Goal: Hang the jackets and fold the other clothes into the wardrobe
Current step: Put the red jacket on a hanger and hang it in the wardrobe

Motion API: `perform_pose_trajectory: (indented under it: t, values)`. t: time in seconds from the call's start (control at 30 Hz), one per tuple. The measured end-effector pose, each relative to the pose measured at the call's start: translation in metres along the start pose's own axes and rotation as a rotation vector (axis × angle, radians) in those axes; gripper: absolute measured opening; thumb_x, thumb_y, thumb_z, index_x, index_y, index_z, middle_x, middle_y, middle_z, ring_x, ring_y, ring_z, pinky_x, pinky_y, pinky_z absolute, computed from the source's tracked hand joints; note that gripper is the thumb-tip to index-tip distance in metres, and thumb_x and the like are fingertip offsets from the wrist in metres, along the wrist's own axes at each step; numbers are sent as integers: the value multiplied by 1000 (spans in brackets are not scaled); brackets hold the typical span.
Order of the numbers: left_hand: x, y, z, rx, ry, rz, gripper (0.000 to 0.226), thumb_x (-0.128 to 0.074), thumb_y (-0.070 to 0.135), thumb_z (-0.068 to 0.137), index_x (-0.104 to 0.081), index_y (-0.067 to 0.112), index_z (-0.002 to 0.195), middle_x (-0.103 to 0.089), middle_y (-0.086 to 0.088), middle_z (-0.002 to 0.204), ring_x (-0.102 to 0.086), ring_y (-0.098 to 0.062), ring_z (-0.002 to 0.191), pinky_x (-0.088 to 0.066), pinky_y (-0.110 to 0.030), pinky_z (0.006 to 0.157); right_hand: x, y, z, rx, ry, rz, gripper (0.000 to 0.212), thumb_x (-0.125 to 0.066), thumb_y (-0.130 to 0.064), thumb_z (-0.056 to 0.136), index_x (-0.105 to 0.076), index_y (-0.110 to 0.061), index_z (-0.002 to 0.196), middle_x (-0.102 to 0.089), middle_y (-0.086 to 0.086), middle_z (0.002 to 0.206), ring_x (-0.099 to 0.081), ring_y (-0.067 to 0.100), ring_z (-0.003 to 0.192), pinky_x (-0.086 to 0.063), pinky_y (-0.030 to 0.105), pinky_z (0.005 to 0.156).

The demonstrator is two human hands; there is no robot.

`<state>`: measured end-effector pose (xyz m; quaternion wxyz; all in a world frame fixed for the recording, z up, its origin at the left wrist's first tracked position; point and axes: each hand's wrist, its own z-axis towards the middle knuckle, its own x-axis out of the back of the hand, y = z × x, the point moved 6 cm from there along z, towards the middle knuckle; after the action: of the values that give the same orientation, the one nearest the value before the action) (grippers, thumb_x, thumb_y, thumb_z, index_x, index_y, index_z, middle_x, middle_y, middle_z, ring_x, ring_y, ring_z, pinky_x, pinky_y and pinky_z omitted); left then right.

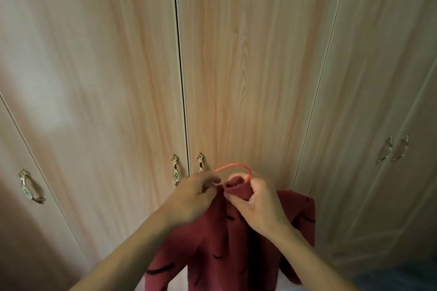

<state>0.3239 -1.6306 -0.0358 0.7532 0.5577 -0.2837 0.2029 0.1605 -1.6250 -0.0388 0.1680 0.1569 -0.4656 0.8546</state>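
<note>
A dark red fleece jacket (pixel 212 243) with small black marks hangs in front of me on a red wire hanger, whose hook (pixel 234 168) curves up above the collar. My right hand (pixel 257 203) grips the collar just below the hook. My left hand (pixel 196 198) pinches the fabric at the left side of the collar. Behind the jacket stand the shut light-wood wardrobe doors (pixel 118 78). The hanger's shoulders are hidden inside the jacket.
Two ornate brass handles (pixel 175 170) (pixel 200 162) flank the middle door seam just beyond my left hand. Another handle (pixel 29 188) is on the far-left door. A paler cupboard (pixel 378 101) with two handles (pixel 392 149) stands at the right. Blue floor shows at the bottom right.
</note>
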Motion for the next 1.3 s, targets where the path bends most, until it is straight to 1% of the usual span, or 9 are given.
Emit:
perform_pose_trajectory:
  t: [0.07, 0.27, 0.47, 0.6, 0.73, 0.83, 0.93, 1.1, 1.3]
  values:
    - [9, -25, 18, 38, 0, 54, 22, -58, 12, 95, -68, 16, 114, -71, 3, 105, -58, 0, 77, -39, -5, 71, -12, 2, 1, -5, 9, -62, 19, -75, -42, 73, -69, -27, 84, -69, -12, 82, -67, 7, 79, -55, 39, 73]
    - [14, -98, 64, 299, 76, -236, 36, -61, 13, 90, -61, 17, 126, -60, 4, 125, -61, -15, 105, -45, -25, 85, -36, 10, -1, -59, 31, -250, 16, -74, -36, 73, -68, -30, 87, -65, -12, 81, -65, 6, 78, -53, 38, 72]
    - [-22, -130, 97, 338, 17, -368, 38, -70, 10, 80, -55, 14, 114, -62, 4, 94, -62, -24, 95, -48, -33, 83, -31, 16, -13, -133, 132, -309, 16, -71, -40, 70, -65, -33, 84, -66, -13, 82, -65, 6, 77, -54, 36, 71]
    - [-35, -140, 103, 364, 43, -414, 65, -68, 25, 68, -48, 15, 129, -67, -2, 108, -62, -23, 105, -48, -36, 95, -22, 19, -24, -172, 196, -328, 19, -73, -40, 70, -67, -32, 87, -68, -14, 83, -67, 5, 78, -55, 34, 71]
    - [-37, -134, 91, 343, 154, -457, 56, -66, 18, 77, -37, 19, 126, -55, 13, 107, -60, -11, 90, -41, -23, 74, -9, 23, -40, -218, 278, -313, 22, -74, -40, 69, -69, -32, 88, -70, -16, 86, -68, 4, 81, -56, 36, 74]
    - [-38, -123, 73, 302, 273, -452, 66, -63, 8, 82, -25, 14, 136, -45, 21, 101, -52, 4, 77, -38, -24, 77, 1, 19, -57, -223, 306, -315, 24, -74, -41, 67, -69, -33, 89, -70, -19, 86, -69, 2, 81, -57, 36, 74]
    - [-44, -111, 49, 291, 305, -557, 96, -63, 4, 81, -3, 27, 152, -53, 24, 103, -60, -11, 90, -42, -31, 92, 14, 14, -77, -222, 310, -307, 23, -75, -42, 68, -68, -34, 89, -70, -20, 87, -68, 1, 81, -56, 34, 74]
    - [-66, -80, 0, 282, 217, -671, 77, -65, 23, 71, -30, 35, 139, -75, 7, 106, -71, -23, 101, -53, -56, 94, 40, 4, -113, -223, 309, -242, 20, -78, -36, 67, -69, -34, 86, -71, -20, 86, -69, 1, 81, -57, 31, 75]
    - [-79, -48, -58, 283, 204, -594, 67, -57, 2, 82, -45, 26, 143, -77, 13, 88, -68, -16, 102, -53, -40, 96, 67, -13, -157, -190, 269, -228, 21, -80, -29, 67, -70, -34, 85, -70, -22, 86, -68, -1, 80, -57, 31, 75]
